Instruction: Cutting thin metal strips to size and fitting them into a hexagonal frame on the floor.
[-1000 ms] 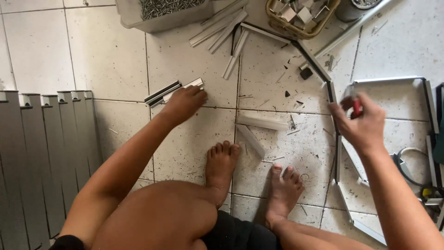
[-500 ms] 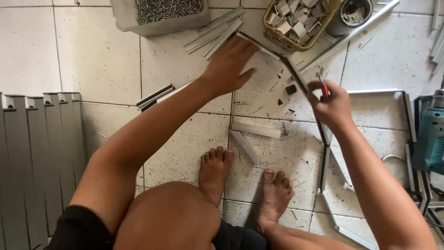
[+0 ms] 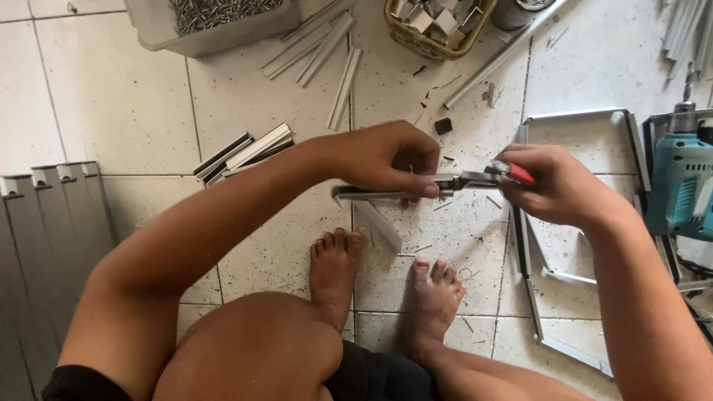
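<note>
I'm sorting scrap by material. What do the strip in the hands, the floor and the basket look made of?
The strip looks like bare metal, likely aluminium: grey, dull sheen, thin straight profile. The floor looks like glazed ceramic tile: pale, speckled, with grout lines. The basket looks like woven yellowish plastic or rattan; hard to tell which.

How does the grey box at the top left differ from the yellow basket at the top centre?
The grey box has smooth, solid plastic walls; the yellow basket has woven, openwork sides. The grey box holds a heap of thin, dark metal pieces like nails or screws; the yellow basket holds chunkier, pale metal pieces. The grey box looks wider than the yellow basket. Both stand open on the tiled floor, cut off by the top edge of the picture.
</note>
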